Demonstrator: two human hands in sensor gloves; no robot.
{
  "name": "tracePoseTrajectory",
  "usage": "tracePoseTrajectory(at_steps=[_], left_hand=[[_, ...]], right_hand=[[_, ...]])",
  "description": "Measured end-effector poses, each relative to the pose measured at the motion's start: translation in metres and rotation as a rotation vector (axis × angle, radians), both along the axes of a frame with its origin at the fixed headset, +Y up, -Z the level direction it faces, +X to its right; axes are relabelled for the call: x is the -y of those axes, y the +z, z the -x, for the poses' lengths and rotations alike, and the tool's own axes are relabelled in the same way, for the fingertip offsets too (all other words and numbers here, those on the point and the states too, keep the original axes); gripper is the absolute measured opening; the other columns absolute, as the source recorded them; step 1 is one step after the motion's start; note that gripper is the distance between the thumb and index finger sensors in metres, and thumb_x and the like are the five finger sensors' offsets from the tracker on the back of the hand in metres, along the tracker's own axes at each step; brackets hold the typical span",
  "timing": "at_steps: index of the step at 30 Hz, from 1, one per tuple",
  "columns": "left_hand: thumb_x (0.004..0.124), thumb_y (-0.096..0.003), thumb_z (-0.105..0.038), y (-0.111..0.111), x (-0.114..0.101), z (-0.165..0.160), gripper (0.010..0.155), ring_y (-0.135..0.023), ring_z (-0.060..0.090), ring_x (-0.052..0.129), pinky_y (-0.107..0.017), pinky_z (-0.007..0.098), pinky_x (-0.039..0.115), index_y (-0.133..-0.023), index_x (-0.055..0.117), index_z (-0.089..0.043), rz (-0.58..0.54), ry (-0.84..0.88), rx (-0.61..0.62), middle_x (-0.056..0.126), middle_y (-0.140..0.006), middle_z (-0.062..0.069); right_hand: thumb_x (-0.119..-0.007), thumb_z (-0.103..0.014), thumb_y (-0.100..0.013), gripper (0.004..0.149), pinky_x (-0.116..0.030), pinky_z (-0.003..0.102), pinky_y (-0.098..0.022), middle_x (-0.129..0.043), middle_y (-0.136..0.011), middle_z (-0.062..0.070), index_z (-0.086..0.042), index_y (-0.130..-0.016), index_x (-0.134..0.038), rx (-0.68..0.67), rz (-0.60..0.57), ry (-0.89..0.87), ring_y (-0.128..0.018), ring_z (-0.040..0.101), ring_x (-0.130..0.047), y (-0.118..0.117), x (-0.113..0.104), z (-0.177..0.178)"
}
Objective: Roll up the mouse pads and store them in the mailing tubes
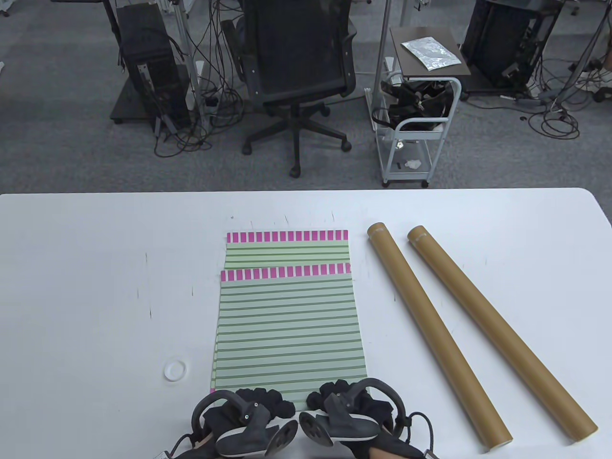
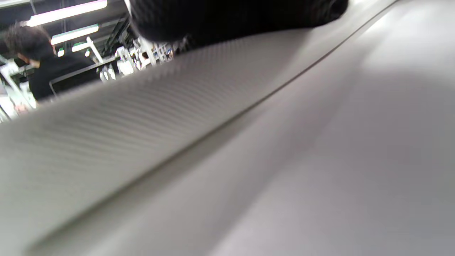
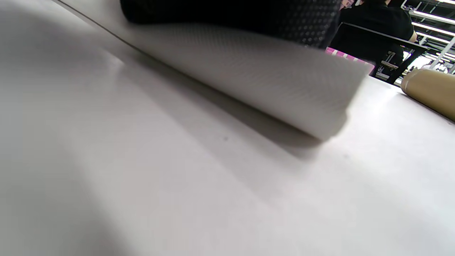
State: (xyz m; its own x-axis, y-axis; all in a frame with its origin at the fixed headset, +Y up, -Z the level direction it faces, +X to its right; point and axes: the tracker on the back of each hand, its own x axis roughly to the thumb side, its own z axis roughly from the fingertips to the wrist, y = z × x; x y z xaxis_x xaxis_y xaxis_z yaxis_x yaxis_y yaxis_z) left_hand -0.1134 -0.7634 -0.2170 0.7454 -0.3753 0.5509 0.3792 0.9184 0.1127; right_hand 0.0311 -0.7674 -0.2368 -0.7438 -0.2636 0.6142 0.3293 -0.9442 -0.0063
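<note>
White table (image 1: pixel 95 287) — two mailing tubes (image 1: pixel 437 334) lie closed.

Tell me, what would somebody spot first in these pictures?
Probably the green striped mouse pads with pink edges, stacked in the middle of the white table. Right of them lie two long brown mailing tubes, side by side. At the near edge, both gloved hands, left hand and right hand, lift the top pad's edge.
</note>
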Motion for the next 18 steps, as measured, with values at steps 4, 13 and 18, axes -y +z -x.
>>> tracePoseTrajectory(at_steps=[4, 13, 18], left_hand=[[0.066, -0.0405, -0.051, 0.000, -0.002, 0.003, 0.048, -0.066, 0.007, 0.094, -0.049, 0.020, 0.086, -0.088, 0.064, -0.044, 0.083, 0.057, -0.008, 0.084, -0.079, -0.017], [0.070, -0.0385, -0.048, -0.005, -0.003, 0.002, 0.046, -0.062, 0.008, 0.099, -0.041, 0.017, 0.088, -0.084, 0.074, -0.042, 0.029, 0.043, -0.053, 0.091, -0.075, -0.017], [0.067, -0.0391, -0.047, -0.008, -0.002, 0.002, 0.046, -0.059, 0.006, 0.100, -0.039, 0.014, 0.088, -0.085, 0.071, -0.043, 0.020, 0.024, -0.075, 0.091, -0.073, -0.018]], right_hand=[[-0.061, -0.028, -0.047, 0.045, -0.073, 0.041, -0.060, -0.069, -0.087, -0.002, -0.034, -0.091, -0.054, -0.006, -0.035, 0.034, -0.072, 0.023, -0.079, 0.001, 0.000, 0.002], [-0.072, -0.031, -0.045, 0.043, -0.081, 0.034, -0.049, -0.084, -0.074, -0.003, -0.028, -0.088, -0.074, -0.034, -0.070, -0.103, -0.057, 0.017, -0.090, 0.008, -0.018, -0.010], [-0.077, -0.044, -0.039, 0.056, -0.081, 0.035, -0.050, -0.085, -0.077, -0.001, -0.025, -0.090, -0.074, -0.044, -0.082, -0.039, -0.060, 0.019, -0.091, 0.009, -0.014, -0.007]])
